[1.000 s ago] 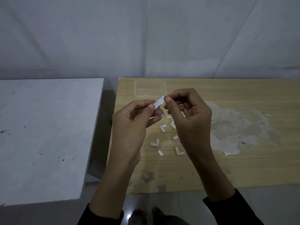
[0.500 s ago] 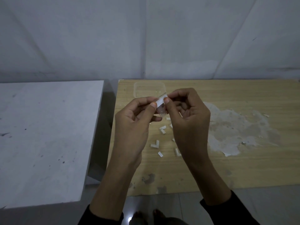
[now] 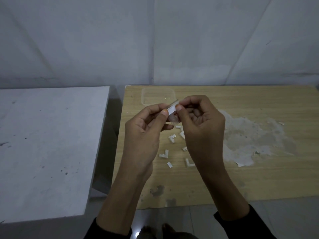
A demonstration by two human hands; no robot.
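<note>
Both hands are raised over the wooden table [image 3: 241, 178]. My left hand [image 3: 145, 133] and my right hand [image 3: 200, 128] together pinch a small white strip [image 3: 171, 110] with a clear film or piece hanging under it. The thumbs and forefingers meet at the strip; the other fingers are curled. Several small white L-shaped pieces [image 3: 164, 154] and short bits lie on the table below the hands; some are hidden behind the right hand.
A clear plastic container [image 3: 158, 95] sits at the table's far left corner. A pale worn patch [image 3: 250, 140] covers the table's middle right. A white slab table [image 3: 48, 149] stands to the left across a gap. A grey wall rises behind.
The two hands have drawn closer together around the strip, so less of the white strip shows. The right thumb has slid onto it. The pieces on the table have not moved.
</note>
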